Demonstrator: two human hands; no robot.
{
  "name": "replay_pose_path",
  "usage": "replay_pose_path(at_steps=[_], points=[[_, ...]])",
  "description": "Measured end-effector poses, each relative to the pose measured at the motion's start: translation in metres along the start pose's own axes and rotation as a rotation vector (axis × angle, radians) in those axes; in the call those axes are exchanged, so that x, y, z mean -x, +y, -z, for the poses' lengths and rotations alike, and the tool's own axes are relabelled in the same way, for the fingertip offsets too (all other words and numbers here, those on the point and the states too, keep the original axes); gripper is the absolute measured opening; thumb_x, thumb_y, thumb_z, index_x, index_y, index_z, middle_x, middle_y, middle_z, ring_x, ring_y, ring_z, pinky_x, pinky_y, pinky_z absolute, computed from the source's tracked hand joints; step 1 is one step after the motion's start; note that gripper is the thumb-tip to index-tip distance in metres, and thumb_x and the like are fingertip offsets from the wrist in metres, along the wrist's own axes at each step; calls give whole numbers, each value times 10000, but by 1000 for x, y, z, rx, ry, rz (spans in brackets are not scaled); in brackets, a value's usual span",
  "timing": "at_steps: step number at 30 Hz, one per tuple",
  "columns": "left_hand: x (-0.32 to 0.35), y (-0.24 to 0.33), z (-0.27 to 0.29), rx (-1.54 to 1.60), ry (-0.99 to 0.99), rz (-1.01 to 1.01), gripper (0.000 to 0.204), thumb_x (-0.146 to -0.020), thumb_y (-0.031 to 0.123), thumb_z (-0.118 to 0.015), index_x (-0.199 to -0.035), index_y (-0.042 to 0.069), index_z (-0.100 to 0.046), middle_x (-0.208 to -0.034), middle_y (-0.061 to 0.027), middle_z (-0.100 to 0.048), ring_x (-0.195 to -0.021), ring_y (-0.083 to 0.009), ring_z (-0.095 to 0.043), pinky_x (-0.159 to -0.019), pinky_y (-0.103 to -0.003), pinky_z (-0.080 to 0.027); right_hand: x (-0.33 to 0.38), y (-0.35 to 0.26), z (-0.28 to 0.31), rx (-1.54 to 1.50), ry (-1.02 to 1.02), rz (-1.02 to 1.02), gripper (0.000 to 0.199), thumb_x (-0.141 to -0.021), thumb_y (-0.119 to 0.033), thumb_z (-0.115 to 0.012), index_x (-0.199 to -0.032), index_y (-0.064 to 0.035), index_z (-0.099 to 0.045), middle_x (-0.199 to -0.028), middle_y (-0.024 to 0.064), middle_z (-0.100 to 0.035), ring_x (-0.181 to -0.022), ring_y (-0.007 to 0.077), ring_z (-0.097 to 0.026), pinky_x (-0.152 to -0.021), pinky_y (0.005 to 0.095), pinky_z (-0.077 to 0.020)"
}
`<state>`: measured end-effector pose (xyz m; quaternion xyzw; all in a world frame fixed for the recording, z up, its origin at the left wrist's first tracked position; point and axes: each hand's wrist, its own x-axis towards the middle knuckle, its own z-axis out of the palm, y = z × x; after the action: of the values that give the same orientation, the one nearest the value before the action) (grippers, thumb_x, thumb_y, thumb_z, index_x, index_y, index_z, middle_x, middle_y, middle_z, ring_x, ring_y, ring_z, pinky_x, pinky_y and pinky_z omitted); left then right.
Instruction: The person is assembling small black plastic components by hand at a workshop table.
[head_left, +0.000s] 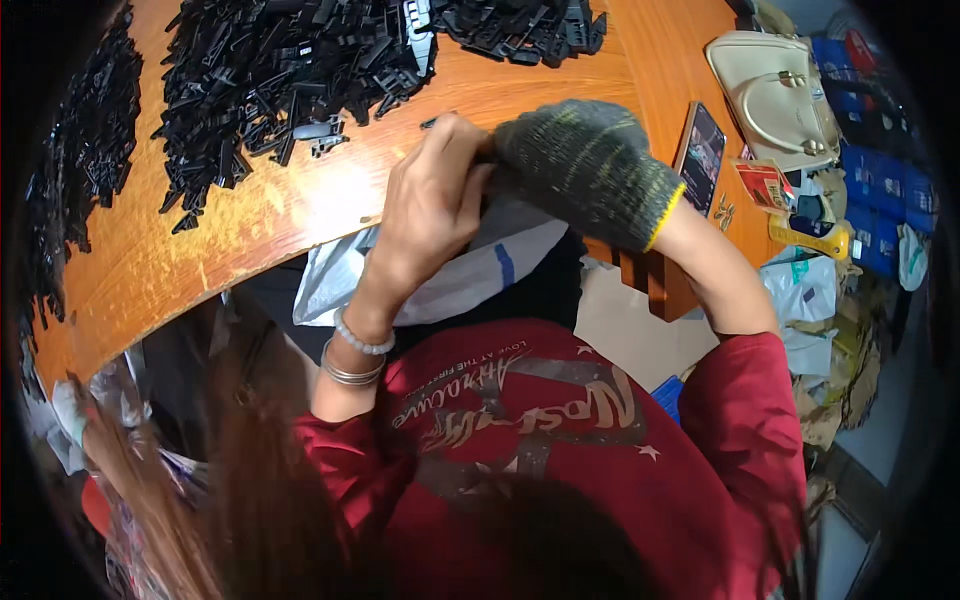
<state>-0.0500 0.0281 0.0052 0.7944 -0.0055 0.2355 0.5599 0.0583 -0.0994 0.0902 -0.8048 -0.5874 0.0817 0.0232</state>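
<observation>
My bare left hand (432, 190), with a beaded bracelet and metal bangles at the wrist, is raised over the table's near edge with its fingers curled. Against it presses my right hand (575, 160), closed, in a dark grey knitted glove with a yellow cuff. The two hands meet at the fingers, and what they grip between them is hidden. A small dark piece (429, 123) shows just beyond the left knuckles; I cannot tell if it is held or lies on the table. Farther off lies a large heap of black plastic parts (290, 80).
More black parts pile up at the far left (90, 150) and far middle (525, 30) of the wooden table (230, 225). On the right are a phone (700, 150), a cream handbag (775, 95), a red packet (766, 185) and a yellow tape roll (815, 238). A white bag (340, 275) hangs below the edge.
</observation>
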Motion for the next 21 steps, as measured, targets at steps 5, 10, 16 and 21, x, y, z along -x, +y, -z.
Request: replay_pose_path(at_steps=[5,10,16,21], points=[[-2,-2,2,2,-44,-50,174,-770,-67,-599,-921,-5,-540,-869,-165,-539,-789,-378,-576,-678,-417,-463,8,4,-10,86,86,33,224,-838,-320,-629,-781,-105,-657,-720,106,-655,-680,292,-662,-523,407,-505],[0,-1,2,-139,-4,-90,118,-827,-27,-584,-928,-9,-526,-898,-173,-534,-795,-391,-564,-677,-430,-457,21,3,-25,-28,207,-14,258,-825,-357,-661,-906,-113,-659,-795,90,-670,-719,289,-664,-572,362,-522],[16,13,12,616,-116,321,118,-908,44,-591,-1006,-18,-569,-787,-80,-607,-683,-137,-615,-595,-267,-483,66,-10,-31,-1067,420,-177,326,-880,-48,-587,-1202,-80,-623,-956,36,-688,-780,135,-664,-629,244,-519],[14,20,0,973,-74,494,174,-901,94,-636,-1033,-11,-595,-742,-47,-613,-627,-98,-603,-550,-219,-483,74,-16,-25,-1058,349,-408,249,-910,-102,-546,-1118,-60,-675,-976,27,-689,-735,83,-654,-567,206,-484]])
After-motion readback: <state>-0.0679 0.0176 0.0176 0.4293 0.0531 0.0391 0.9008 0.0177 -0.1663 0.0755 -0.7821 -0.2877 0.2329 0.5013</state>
